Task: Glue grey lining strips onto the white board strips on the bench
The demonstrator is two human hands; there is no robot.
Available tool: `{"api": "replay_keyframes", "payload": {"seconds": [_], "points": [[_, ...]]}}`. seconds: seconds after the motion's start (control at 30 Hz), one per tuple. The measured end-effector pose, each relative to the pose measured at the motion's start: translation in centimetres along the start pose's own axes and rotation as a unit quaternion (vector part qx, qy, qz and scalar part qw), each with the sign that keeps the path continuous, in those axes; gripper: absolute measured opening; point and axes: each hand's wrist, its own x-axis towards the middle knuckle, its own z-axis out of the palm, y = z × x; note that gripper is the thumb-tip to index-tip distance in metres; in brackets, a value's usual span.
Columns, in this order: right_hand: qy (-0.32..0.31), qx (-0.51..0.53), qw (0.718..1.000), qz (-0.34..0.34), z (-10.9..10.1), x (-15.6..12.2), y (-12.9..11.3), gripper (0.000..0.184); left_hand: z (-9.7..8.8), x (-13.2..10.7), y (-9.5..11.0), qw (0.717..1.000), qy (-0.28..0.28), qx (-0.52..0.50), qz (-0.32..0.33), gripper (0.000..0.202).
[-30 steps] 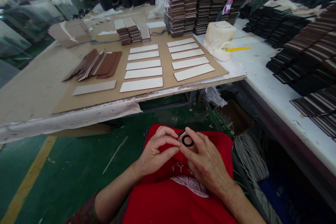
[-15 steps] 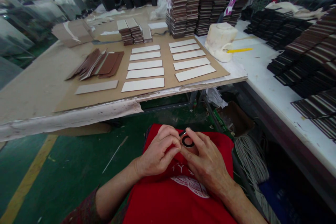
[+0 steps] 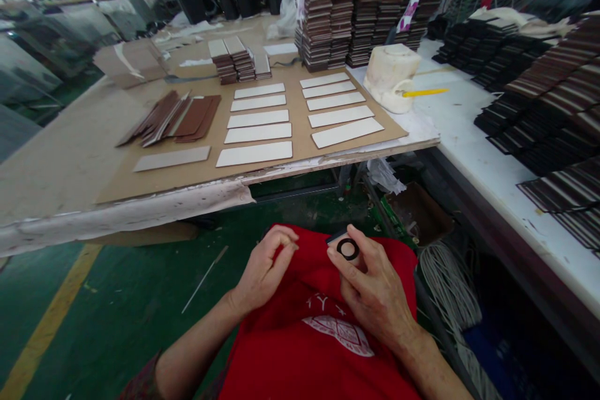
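Over the red apron (image 3: 323, 300) on my lap, my right hand (image 3: 377, 284) grips a small tan piece with a black ring (image 3: 347, 249) on its face and a dark edge at its upper left. Thumb and fingers press it from both sides; its exact kind is unclear. My left hand (image 3: 262, 269) is apart from it, to the left, its fingers curled in toward the thumb. Whatever may be between those fingertips is too small to make out.
Ahead is a worktable (image 3: 60, 156) with rows of white strips (image 3: 255, 153), brown pieces (image 3: 197, 117) and tall brown stacks (image 3: 323, 12). A whitish pot (image 3: 391, 75) with a yellow-handled tool (image 3: 425, 92) stands right. Dark stacks (image 3: 525, 131) line the side table.
My left hand has drawn away leftward from the tan piece, which both hands were touching. My right hand has kept hold and turned it slightly, showing more of the black ring.
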Motion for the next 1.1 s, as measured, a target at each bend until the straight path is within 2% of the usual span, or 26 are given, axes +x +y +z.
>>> {"api": "replay_keyframes", "payload": {"seconds": [0.03, 0.1, 0.13, 0.37, 0.67, 0.9, 1.1], "points": [[0.003, 0.005, 1.0, 0.001, 0.0, 0.0, 0.0, 0.068, 0.3, -0.1, 0.2, 1.0, -0.002, 0.005, 0.012, 0.012], [0.006, 0.012, 1.0, 0.002, 0.1, 0.1, -0.1, 0.068, 0.9, -0.2, 0.8, 0.999, 0.013, -0.001, 0.043, 0.03], [0.007, 0.017, 1.0, 0.003, 0.1, 0.1, -0.2, 0.069, 1.2, -0.2, 1.2, 0.998, 0.018, -0.011, 0.06, 0.032], [0.006, 0.046, 0.999, 0.009, 0.2, 0.1, -0.9, 0.068, 1.8, 0.1, 2.6, 0.988, -0.011, -0.041, 0.148, 0.035], [0.023, 0.047, 0.999, -0.009, 0.2, 0.2, -1.1, 0.067, 2.0, 0.5, 2.3, 0.982, -0.021, -0.04, 0.184, 0.031], [0.022, 0.076, 0.997, -0.025, -0.2, 0.5, -1.5, 0.063, 1.2, 1.8, 3.5, 0.956, -0.02, 0.053, 0.288, 0.018], [0.036, 0.104, 0.994, -0.018, 0.2, 0.3, -2.0, 0.061, 1.2, 1.8, 3.8, 0.946, -0.028, 0.096, 0.308, 0.017]]}}
